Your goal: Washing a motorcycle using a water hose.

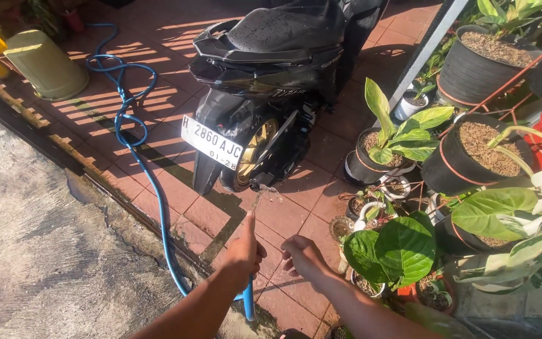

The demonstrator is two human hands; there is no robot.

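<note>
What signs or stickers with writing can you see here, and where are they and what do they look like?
Number plate: on the back of the black scooter, above the rear wheel; a white rectangle with dark characters, tilted.
Small emblem: on the scooter's glossy black side panel under the seat; thin pale lettering, too small to make out.
No packages or screens show. The left hand grips the blue hose; the right hand holds nothing.

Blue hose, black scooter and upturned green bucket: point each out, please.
Blue hose (134, 145): head view, on the looping stretch over the tiles.
Black scooter (283, 28): head view, on the seat.
Upturned green bucket (44, 63): head view, on its side wall.
</note>
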